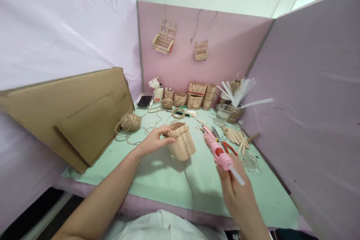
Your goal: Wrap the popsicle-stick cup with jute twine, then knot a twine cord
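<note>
My left hand [155, 140] grips a small round basket of wooden craft sticks [182, 141] by its rim and tilts it just above the green table mat [165, 180]. My right hand [234, 187] is closed around a pink glue gun [217, 150]. Its nozzle points away from me, a little to the right of the basket, and a white glue stick pokes out of its back. The nozzle and the basket are apart.
Red-handled pliers [227, 145] and loose craft sticks [234, 135] lie right of the gun. A ball of twine [131, 122] and cardboard sheets [70, 114] are on the left. Finished stick baskets [195, 97], a clear cup [223, 114] and a pot of white sticks [237, 99] line the back.
</note>
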Available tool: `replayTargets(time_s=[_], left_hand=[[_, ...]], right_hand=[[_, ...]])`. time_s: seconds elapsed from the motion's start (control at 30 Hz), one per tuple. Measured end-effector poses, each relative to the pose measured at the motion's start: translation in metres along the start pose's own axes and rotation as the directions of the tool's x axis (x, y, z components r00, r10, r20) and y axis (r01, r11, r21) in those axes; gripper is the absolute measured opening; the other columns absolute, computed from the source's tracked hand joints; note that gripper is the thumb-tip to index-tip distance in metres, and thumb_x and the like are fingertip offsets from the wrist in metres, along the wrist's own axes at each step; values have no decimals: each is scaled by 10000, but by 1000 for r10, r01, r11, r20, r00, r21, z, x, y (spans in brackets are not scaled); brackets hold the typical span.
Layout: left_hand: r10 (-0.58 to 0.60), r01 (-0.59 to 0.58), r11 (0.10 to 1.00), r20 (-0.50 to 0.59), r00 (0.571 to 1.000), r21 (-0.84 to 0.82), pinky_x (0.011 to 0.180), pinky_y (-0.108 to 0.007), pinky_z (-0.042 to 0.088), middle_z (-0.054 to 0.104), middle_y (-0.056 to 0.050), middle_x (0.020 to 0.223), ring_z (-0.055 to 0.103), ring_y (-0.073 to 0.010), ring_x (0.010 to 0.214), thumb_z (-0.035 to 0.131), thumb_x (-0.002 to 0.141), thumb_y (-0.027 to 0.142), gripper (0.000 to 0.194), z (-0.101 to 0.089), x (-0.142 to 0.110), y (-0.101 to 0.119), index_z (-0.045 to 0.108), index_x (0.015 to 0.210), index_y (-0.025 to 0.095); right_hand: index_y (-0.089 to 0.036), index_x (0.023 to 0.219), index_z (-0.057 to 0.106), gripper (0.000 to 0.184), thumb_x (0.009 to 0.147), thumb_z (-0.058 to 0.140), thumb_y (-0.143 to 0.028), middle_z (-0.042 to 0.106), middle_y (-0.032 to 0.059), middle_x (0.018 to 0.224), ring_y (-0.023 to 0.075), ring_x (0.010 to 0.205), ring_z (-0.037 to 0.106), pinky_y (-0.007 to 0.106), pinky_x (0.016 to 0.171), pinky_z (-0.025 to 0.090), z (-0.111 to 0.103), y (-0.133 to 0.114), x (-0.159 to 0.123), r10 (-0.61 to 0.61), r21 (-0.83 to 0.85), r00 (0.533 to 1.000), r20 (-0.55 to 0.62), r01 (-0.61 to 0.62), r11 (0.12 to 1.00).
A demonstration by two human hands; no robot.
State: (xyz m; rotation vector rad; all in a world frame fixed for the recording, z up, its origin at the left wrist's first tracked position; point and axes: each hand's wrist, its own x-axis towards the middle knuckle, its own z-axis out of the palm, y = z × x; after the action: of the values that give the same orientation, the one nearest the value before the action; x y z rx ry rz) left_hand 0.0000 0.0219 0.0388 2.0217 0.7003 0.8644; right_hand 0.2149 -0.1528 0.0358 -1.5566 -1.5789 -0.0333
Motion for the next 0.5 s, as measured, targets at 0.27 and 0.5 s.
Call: replayTargets(time_s=[0.27, 0.5], left_hand=[[-45, 45, 999, -24, 999, 7, 899, -336, 419, 613, -73, 1069, 525, -228, 1030, 636, 711, 451, 306, 4, 2, 5, 641, 809, 161], [-85, 85, 996, -58, 995, 5, 874, -336, 430, 609, -81, 1098, 522, -242, 1059, 655, 700, 451, 310, 8, 4, 9, 653, 824, 167]], right_hand=[[-126, 803, 569, 312, 844, 398, -384, 582, 177, 803, 304, 774, 537, 414, 700, 396, -40, 116, 9, 363, -753, 931, 37, -213, 623], [-166, 845, 618, 343, 784, 466, -468, 649, 183, 919, 331, 807, 615, 382, 592, 433, -56, 147, -2, 716, -710, 674, 180, -415, 569]])
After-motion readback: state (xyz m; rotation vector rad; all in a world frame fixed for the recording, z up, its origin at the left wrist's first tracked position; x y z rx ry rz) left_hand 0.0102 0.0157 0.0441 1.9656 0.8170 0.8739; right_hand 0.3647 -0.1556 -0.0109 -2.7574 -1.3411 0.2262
